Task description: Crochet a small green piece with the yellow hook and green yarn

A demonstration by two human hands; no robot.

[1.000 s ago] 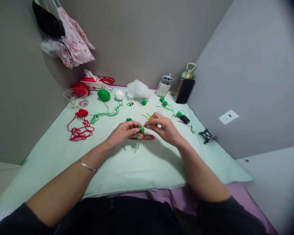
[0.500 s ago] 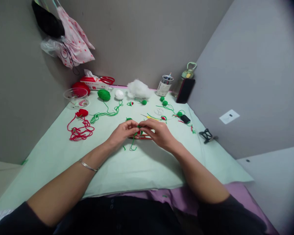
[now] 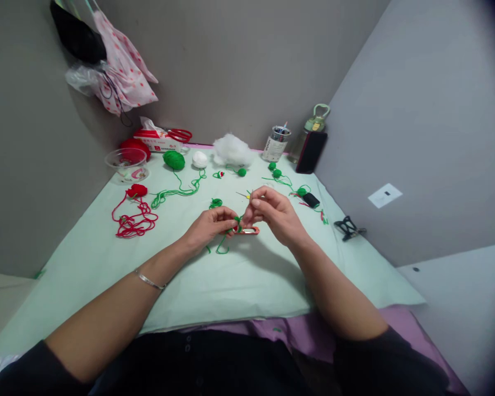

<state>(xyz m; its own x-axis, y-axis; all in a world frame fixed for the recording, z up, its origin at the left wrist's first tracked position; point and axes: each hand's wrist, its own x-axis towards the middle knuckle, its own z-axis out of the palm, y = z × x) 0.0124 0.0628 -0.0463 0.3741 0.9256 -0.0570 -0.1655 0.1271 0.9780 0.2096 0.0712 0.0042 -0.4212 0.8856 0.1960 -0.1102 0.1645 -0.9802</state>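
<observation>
Between the thumb and fingers of my left hand (image 3: 214, 224) is a small green and red crocheted piece (image 3: 238, 223), with a green yarn tail hanging below it. My right hand (image 3: 270, 212) is pinched closed just above and right of the piece. A thin tip shows over its fingertips, too small to name. An orange-red tool (image 3: 249, 231) with a pale middle lies under the hands, partly covered. Behind my left hand lies a green yarn bundle (image 3: 215, 203). A yellow-handled needle-like tool (image 3: 247, 196) is mostly hidden by my right hand.
At left are tangled red yarn (image 3: 136, 220), a clear tub (image 3: 127, 165) and a green ball (image 3: 174, 160). White stuffing (image 3: 231, 150), a pen can (image 3: 276, 144), a bottle (image 3: 317, 124) and a phone (image 3: 312, 152) stand behind. A black thread spool (image 3: 311, 200) lies right.
My right hand has moved up and right, away from the left, its fingers still pinched. The left hand keeps the crocheted piece, shifted slightly. More of the green bundle now shows.
</observation>
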